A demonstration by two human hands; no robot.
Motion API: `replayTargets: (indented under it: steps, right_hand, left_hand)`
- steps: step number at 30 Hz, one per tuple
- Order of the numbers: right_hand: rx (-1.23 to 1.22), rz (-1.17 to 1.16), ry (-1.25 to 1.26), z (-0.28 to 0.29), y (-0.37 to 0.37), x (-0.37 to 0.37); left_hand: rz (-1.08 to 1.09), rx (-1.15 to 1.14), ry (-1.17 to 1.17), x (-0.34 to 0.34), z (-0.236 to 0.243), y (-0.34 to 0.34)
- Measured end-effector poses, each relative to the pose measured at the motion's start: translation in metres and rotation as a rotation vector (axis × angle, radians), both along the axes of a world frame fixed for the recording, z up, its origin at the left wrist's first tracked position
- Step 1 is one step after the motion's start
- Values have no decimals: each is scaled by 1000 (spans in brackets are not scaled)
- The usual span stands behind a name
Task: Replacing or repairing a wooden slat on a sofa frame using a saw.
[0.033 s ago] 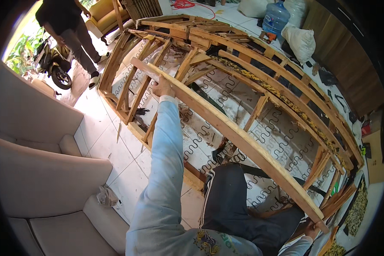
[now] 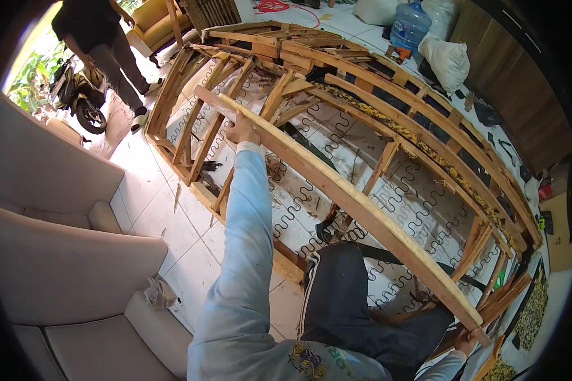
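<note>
A long wooden plank (image 2: 356, 202) runs slantwise from the upper left to the lower right, held above a bare wooden sofa frame (image 2: 388, 159). Near the plank's far left end, my left hand (image 2: 243, 131) is closed around it, with the arm stretched out. My right hand (image 2: 467, 343) grips its lower right end, partly hidden by the wood. Wavy metal springs (image 2: 289, 219) span the frame beneath the plank. My knee, in dark trousers (image 2: 337, 286), is at the frame's near side.
Grey upholstered armchairs (image 2: 63, 254) stand at the left, one with a plastic bag (image 2: 160, 292) on its arm. Another person (image 2: 108, 51) stands at the upper left beside a motorcycle (image 2: 86, 101). A blue water jug (image 2: 411, 25) and a white sack (image 2: 448, 63) sit beyond the frame.
</note>
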State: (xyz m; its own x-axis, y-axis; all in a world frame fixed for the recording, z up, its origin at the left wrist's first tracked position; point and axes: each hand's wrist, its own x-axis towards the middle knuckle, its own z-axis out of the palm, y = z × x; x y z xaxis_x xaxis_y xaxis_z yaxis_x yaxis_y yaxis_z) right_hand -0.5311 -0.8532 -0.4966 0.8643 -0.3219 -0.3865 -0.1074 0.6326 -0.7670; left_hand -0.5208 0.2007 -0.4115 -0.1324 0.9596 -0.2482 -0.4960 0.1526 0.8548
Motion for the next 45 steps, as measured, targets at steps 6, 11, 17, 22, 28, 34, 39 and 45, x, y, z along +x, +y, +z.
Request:
replayTargets:
  steps: [6, 11, 17, 22, 28, 34, 39, 45]
  right_hand:
    - [-151, 74, 33, 20, -2, -11]
    - [-135, 101, -3, 12, 9, -12]
    - [-228, 113, 26, 24, 20, -14]
    - [-189, 153, -24, 23, 15, -12]
    - [-221, 130, 93, 13, 2, -11]
    - [-152, 64, 90, 8, 1, -13]
    - [-206, 5, 81, 20, -14, -14]
    - [-172, 138, 40, 0, -5, -11]
  left_hand:
    - [-61, -61, 131, 3, -6, 2]
    - [-116, -45, 86, -5, -34, 45]
    - [-224, -93, -14, -13, -34, 47]
    - [-229, -155, -57, -17, -16, 26]
    - [-279, -32, -49, -13, -11, 23]
    - [-252, -23, -26, -15, -12, 33]
    - [-236, -70, 39, 10, -8, 15]
    - [-140, -43, 686, 3, -15, 52]
